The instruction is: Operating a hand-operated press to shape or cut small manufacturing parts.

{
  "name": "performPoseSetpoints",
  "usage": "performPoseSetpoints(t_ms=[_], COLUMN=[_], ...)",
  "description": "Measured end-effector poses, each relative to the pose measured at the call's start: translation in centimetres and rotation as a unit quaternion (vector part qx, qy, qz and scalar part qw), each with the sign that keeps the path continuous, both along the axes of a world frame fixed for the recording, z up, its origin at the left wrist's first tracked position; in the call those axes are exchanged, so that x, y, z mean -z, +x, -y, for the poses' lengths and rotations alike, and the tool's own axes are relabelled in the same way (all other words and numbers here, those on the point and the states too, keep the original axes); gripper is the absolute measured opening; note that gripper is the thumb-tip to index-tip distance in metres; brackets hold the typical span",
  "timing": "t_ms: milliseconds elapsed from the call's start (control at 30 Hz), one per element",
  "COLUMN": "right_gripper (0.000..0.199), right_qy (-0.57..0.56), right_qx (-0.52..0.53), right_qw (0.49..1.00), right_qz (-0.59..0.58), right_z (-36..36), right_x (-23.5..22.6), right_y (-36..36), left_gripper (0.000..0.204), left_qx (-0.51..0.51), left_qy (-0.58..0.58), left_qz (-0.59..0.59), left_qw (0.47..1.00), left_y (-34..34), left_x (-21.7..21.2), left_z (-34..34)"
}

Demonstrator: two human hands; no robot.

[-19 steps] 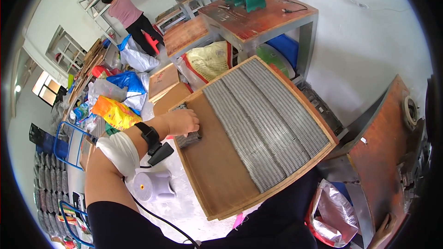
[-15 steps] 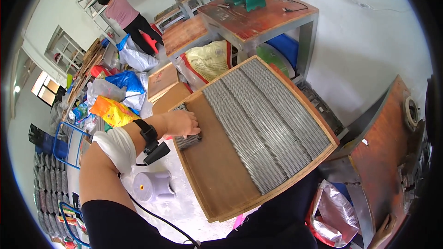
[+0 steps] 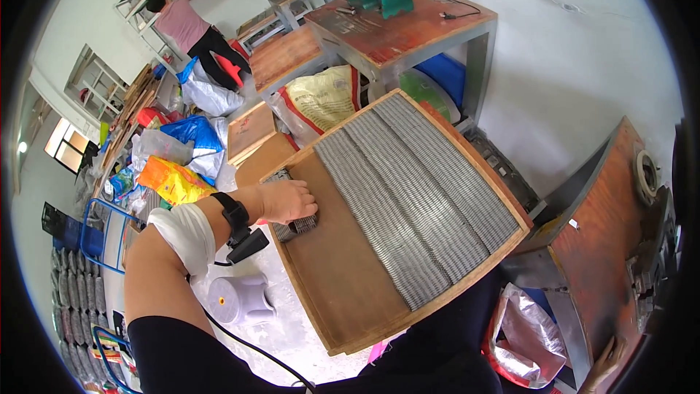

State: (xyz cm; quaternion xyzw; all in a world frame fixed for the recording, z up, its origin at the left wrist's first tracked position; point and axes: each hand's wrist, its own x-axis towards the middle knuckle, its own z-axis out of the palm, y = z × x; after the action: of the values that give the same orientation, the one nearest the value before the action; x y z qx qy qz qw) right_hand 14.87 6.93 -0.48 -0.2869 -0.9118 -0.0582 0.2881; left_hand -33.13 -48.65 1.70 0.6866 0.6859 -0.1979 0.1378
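Note:
My left hand (image 3: 289,201) is closed over a short row of small grey metal pieces (image 3: 295,228) at the left side of a shallow wooden tray (image 3: 357,299). Its fingers curl over the row's right side, hiding part of it. Three long rows of tightly packed, shiny metal pieces (image 3: 415,197) fill the tray's right part; bare brown board shows between them and my hand. Far to the lower right, my right hand (image 3: 607,363) rests at the edge of a worn reddish-brown bench (image 3: 601,263), fingers stretched out and partly cut off by the dark rim.
Behind the tray stands a workbench (image 3: 394,36) with a green press base and handwheel. A cream sack (image 3: 321,98) lies below it. A grey-white stool (image 3: 240,299) is left of the tray, a silver-lined bag (image 3: 529,335) to its right. Another person (image 3: 193,29) stands at shelves far back.
The view has shifted slightly. My left hand stays on the short row, its knuckles turned a little more over it. My right hand shows more at the bench edge.

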Motion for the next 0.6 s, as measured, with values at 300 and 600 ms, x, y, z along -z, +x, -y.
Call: performPoseSetpoints(t_ms=[300, 600], right_gripper=[0.011, 0.008], right_qy=[-0.089, -0.043], right_qx=[-0.016, -0.031], right_qw=[0.996, 0.998], right_qz=[-0.021, -0.043], right_z=[-3.6, -2.3], right_x=[4.0, 2.1], right_y=[4.0, 3.3], left_gripper=[0.058, 0.050], left_qx=[-0.503, -0.576], left_qy=[0.242, 0.300], left_qz=[0.035, 0.054], left_qw=[0.829, 0.758], left_y=[5.0, 6.2], left_x=[3.0, 3.6], left_z=[-1.5, -2.9])
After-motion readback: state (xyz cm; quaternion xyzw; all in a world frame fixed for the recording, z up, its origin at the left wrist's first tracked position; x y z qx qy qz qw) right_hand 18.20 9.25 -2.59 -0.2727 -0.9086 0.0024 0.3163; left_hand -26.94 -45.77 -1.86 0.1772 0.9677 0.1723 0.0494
